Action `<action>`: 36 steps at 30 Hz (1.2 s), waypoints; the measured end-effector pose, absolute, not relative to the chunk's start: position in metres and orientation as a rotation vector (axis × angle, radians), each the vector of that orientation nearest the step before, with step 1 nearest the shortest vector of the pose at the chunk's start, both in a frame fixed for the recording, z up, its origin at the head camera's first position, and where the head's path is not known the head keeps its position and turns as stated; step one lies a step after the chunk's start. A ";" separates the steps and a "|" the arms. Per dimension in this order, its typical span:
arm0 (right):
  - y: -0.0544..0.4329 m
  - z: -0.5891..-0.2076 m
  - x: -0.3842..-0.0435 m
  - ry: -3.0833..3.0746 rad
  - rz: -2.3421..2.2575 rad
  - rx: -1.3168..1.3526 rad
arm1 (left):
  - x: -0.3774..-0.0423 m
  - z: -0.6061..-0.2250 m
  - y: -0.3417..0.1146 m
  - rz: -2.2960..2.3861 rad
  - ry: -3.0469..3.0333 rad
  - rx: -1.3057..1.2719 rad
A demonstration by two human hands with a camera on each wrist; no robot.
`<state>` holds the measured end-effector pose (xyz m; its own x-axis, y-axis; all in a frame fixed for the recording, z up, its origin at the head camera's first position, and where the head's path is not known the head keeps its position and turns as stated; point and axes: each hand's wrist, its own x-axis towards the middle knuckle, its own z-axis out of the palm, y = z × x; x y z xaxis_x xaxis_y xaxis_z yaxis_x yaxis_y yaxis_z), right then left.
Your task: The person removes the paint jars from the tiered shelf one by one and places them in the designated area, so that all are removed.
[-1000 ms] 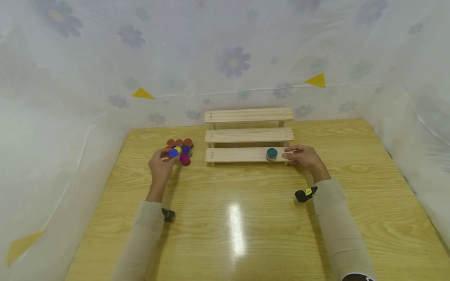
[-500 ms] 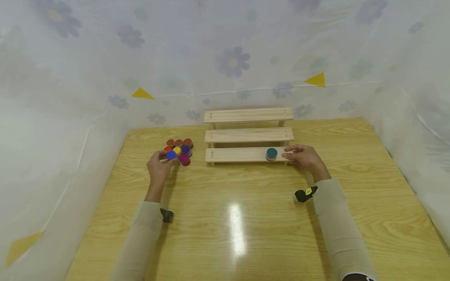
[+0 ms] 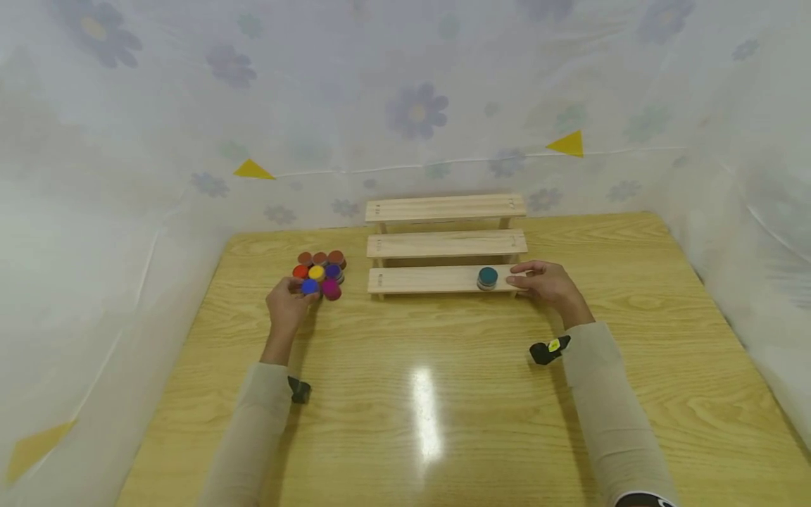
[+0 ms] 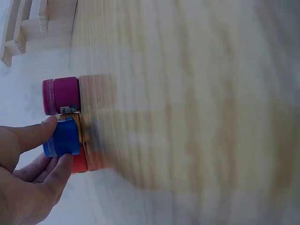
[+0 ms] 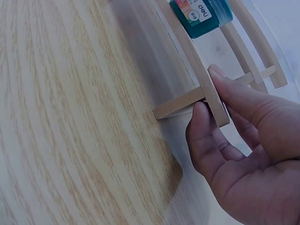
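Note:
My left hand (image 3: 288,304) grips a blue paint jar (image 4: 65,138) between thumb and fingers, at the front of a jar cluster. Right beside it sits a magenta jar (image 3: 331,289). Behind these are a red jar (image 3: 300,272), a yellow jar (image 3: 316,273) and a dark purple jar (image 3: 333,271). With thumb and fingers, my right hand (image 5: 253,140) pinches the right end of the lowest board (image 5: 213,96) of a three-step wooden rack (image 3: 437,245). A teal paint jar (image 3: 487,277) stands on that board, left of the fingertips.
Three brownish jars (image 3: 319,258) form the cluster's back row, left of the rack. All stand on a wood-grain table (image 3: 355,394). A pale flowered sheet (image 3: 317,105) rises behind the rack and along both sides, with yellow triangles (image 3: 566,144) on it.
My left hand has brought the blue jar toward the near side and slightly left, beside the magenta jar. The red and yellow jars now show fully. My right hand keeps its hold on the board.

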<state>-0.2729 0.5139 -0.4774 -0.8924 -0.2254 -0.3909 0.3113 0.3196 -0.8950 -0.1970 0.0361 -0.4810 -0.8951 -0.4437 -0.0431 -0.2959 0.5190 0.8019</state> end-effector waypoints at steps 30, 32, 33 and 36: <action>0.506 -0.449 -0.261 2.125 -1.598 0.084 | -0.202 -0.475 0.034 -1.284 -2.705 0.654; 0.506 -0.449 -0.261 2.124 -1.602 0.083 | -0.202 -0.475 0.033 -1.298 -2.696 0.644; 0.506 -0.450 -0.261 2.125 -1.602 0.083 | -0.203 -0.474 0.032 -1.305 -2.692 0.635; 0.505 -0.451 -0.261 2.133 -1.601 0.081 | -0.204 -0.473 0.031 -1.311 -2.687 0.613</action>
